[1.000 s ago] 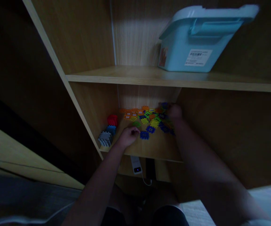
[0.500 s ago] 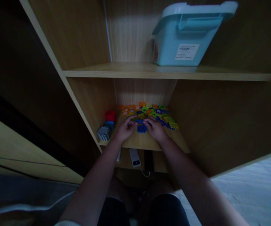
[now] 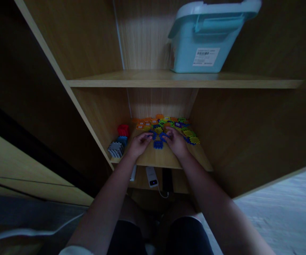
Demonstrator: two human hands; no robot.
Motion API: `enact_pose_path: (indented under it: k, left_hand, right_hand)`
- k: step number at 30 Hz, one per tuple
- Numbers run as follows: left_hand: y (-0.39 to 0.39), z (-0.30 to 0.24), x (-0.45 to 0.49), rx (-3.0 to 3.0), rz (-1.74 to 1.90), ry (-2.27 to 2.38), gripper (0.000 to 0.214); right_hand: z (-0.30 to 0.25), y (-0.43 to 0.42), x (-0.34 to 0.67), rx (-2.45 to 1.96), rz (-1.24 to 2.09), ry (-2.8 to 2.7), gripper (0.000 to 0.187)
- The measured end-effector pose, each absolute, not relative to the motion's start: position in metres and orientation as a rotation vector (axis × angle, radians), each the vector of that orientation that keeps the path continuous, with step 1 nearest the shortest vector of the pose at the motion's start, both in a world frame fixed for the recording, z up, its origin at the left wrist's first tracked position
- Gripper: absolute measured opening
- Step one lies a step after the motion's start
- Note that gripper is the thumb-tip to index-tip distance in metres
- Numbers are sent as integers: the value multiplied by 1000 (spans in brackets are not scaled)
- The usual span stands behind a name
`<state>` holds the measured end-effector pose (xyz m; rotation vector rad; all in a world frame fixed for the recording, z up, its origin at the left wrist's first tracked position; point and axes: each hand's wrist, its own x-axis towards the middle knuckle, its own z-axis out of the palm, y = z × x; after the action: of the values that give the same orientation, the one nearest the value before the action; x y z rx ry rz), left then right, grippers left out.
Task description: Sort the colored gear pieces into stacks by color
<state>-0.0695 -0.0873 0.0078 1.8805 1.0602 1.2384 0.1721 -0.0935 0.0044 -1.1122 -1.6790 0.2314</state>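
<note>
In the head view, my left hand (image 3: 140,143) is closed on a blue puzzle piece (image 3: 153,135) with notched edges. My right hand (image 3: 176,141) pinches another blue puzzle piece (image 3: 164,136), a short gap away from the first. Between and just below the hands, a third blue piece (image 3: 158,144) lies flat on the wooden shelf (image 3: 149,158). A yellow notched piece (image 3: 158,130) lies just beyond the fingers. Behind it, many orange, green, yellow and blue pieces (image 3: 178,124) are spread toward the back panel.
At the shelf's left stand a red block (image 3: 123,130), a blue stack (image 3: 122,140) and a grey notched stack (image 3: 116,149). A light-blue lidded box (image 3: 200,46) sits on the upper shelf (image 3: 142,83). Below lies a white device (image 3: 152,176) with a cable.
The blue pieces that were together between my hands are now apart, one in each hand. My hands have spread slightly. The view has shifted a little.
</note>
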Motion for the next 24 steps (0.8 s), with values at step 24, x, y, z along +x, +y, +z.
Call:
enact_pose_path:
  k: [24]
  left_hand:
    - [-93, 12, -69, 1876, 1159, 1032, 36]
  right_hand:
    - [15, -106, 161, -877, 183, -1849, 19]
